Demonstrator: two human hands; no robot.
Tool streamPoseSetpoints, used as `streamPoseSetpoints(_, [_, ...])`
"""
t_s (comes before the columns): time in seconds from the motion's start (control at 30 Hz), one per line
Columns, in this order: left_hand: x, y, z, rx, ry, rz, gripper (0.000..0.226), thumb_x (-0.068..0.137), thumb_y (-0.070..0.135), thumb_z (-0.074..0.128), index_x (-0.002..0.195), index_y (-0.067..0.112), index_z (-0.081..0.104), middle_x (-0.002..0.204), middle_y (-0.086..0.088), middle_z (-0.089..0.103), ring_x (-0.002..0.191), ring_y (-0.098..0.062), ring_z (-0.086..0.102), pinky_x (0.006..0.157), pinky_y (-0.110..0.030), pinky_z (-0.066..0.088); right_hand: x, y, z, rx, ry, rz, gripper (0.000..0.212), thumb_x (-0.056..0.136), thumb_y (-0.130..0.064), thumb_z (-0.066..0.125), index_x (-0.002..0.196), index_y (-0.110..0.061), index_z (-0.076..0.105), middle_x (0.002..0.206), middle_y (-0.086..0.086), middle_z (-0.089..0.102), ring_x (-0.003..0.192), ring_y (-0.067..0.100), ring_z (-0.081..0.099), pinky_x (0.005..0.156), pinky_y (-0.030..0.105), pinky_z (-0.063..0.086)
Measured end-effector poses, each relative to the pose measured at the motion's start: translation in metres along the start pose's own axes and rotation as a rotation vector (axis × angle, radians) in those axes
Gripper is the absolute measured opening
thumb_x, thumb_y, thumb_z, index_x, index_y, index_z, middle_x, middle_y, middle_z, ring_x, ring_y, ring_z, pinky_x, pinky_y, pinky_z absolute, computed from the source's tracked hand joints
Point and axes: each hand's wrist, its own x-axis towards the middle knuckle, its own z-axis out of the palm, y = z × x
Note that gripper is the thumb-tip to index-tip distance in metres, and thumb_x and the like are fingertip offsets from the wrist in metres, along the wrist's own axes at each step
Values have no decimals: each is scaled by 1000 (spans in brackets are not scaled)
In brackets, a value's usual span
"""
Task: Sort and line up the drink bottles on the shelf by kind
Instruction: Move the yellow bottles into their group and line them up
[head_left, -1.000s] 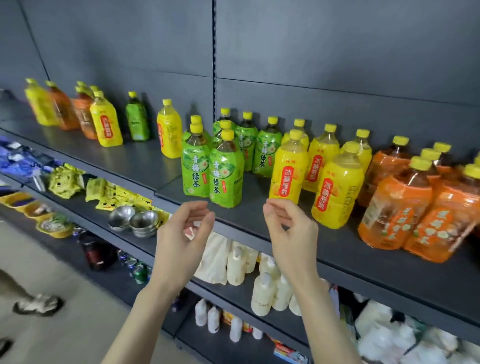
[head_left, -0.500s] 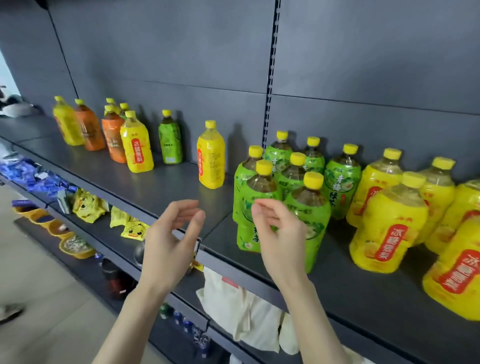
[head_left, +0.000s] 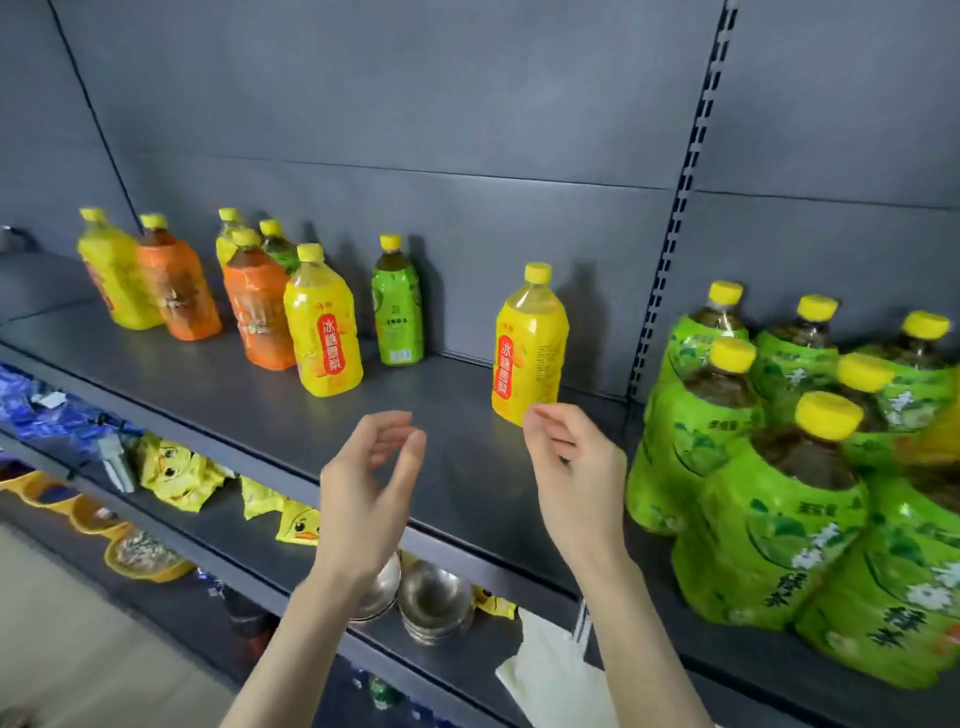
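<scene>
Head view showed a lone yellow bottle (head_left: 527, 348) standing upright near the middle of the grey shelf (head_left: 270, 400), with bare shelf on either side. To its right a green clump (head_left: 696, 431) of bottles crowded the shelf front, pressed against one another. Well off to its left a single green bottle (head_left: 397, 306) stood by the back panel, and past that was a mixed group (head_left: 257, 306) of yellow and orange ones. The shelf below held yellow duck packets (head_left: 176, 470) and steel bowls (head_left: 431, 592).

Nothing stood between the hands and the lone yellow bottle. The right hand (head_left: 571, 467) hung just before its foot, fingers loosely curled and gripping nothing; whether the tips touched it I couldn't tell. The left hand (head_left: 369, 488) was raised beside it, cupped loosely and just as empty.

I counted six yellow caps in the green clump. The mixed group had two yellow bottles, two orange, and two more half hidden behind.
</scene>
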Motion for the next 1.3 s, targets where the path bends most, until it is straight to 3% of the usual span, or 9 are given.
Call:
streamPoseSetpoints(0.17, [54,-55,-21,-41,-11,-30,16,91,24,61,107,24,60,97,13,66,94,-4,63,87,-31,51,14,16,57,-58,89,74,7,90,-15,64,94,-21,68,87,-7,69,84,-2,65,75,8,47])
streamPoseSetpoints(0.37, [105,-110,-22,-60,36,-146,46,90,27,62,130,16,43,126,1,50,117,-16,52,102,-41,42,40,41,102,-194,218,129,22,88,-19,67,109,-12,64,106,2,64,94,14,62,82,22,51])
streamPoseSetpoints(0.5, [135,-141,-16,-20,78,-199,74,86,27,67,143,7,25,139,-6,28,132,-18,32,111,-39,29,59,66,119,-288,303,209,56,84,-28,73,129,-8,47,123,1,41,108,20,51,78,3,42])
streamPoseSetpoints(0.6, [154,-159,-11,-4,129,-239,93,81,29,73,148,5,14,150,-14,16,139,-17,16,114,-35,20,74,81,125,-327,362,271,82,78,-32,78,140,-4,32,138,11,31,125,26,39,97,23,38])
streamPoseSetpoints(0.7, [177,-175,-7,3,193,-275,106,76,32,78,149,3,6,153,-17,10,142,-22,12,110,-29,14,88,94,127,-355,427,286,100,72,-36,81,146,-4,22,147,15,24,134,27,24,102,28,27])
streamPoseSetpoints(0.77, [190,-185,-5,-13,203,-295,112,74,36,78,149,2,3,154,-18,9,143,-24,9,111,-30,14,96,102,126,-327,432,318,107,72,-42,80,150,-8,14,153,13,23,138,28,19,111,41,26])
streamPoseSetpoints(0.87, [203,-199,-5,-44,179,-322,115,73,38,79,150,4,1,154,-17,11,144,-25,9,113,-34,15,102,110,124,-350,450,362,101,77,-46,75,152,-13,16,152,9,31,138,32,23,111,50,27])
streamPoseSetpoints(1.07, [215,-209,-15,19,167,-287,100,75,38,77,147,2,18,143,-23,31,133,-38,29,106,-45,27,94,110,136,-452,494,294,79,75,-44,77,139,-14,41,130,10,50,120,28,44,94,34,34])
streamPoseSetpoints(1.3, [227,-222,-37,65,-14,-199,87,73,39,78,141,7,34,134,-22,39,122,-37,38,96,-42,35,66,100,182,-389,449,266,80,74,-49,74,141,-19,42,133,2,50,122,22,48,101,48,44])
